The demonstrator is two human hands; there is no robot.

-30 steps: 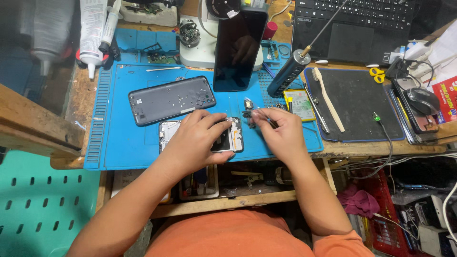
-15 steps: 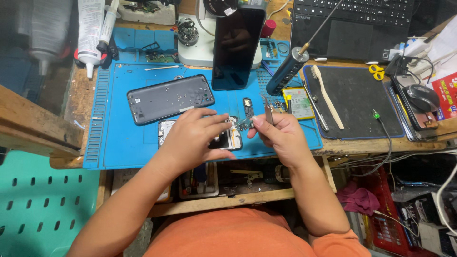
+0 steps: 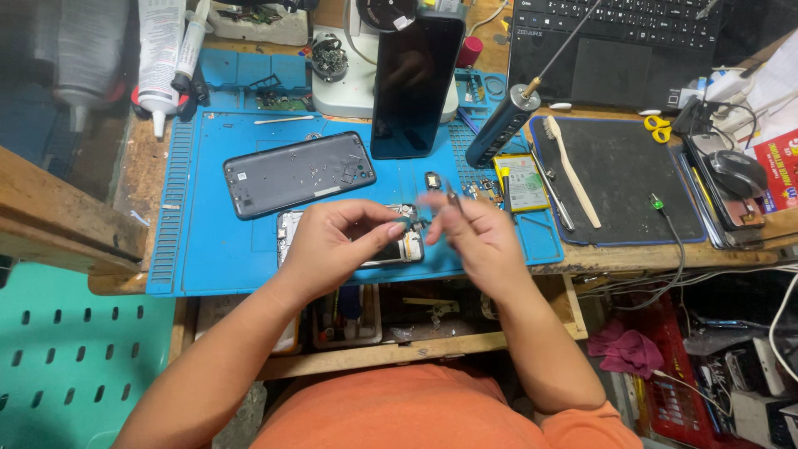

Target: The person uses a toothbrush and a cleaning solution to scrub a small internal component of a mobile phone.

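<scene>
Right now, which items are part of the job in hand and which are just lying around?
In use: left hand, right hand, opened phone, tweezers.
Lying about: grey back cover, black phone, toothbrush, yellow scissors, laptop.

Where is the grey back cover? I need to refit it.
In the head view, the grey back cover lies on the blue mat, left of the propped dark phone.

Both bare forearms reach forward from the bottom of the view and angle inward, so the two hands meet close together. The left hand [image 3: 337, 245] is turned palm-down, its fingers curled and the thumb and fingertips [image 3: 397, 229] pinched together toward the right. The right hand [image 3: 474, 237] is raised beside it, back facing up, fingers bent and blurred, their tips nearly touching those of the left
</scene>
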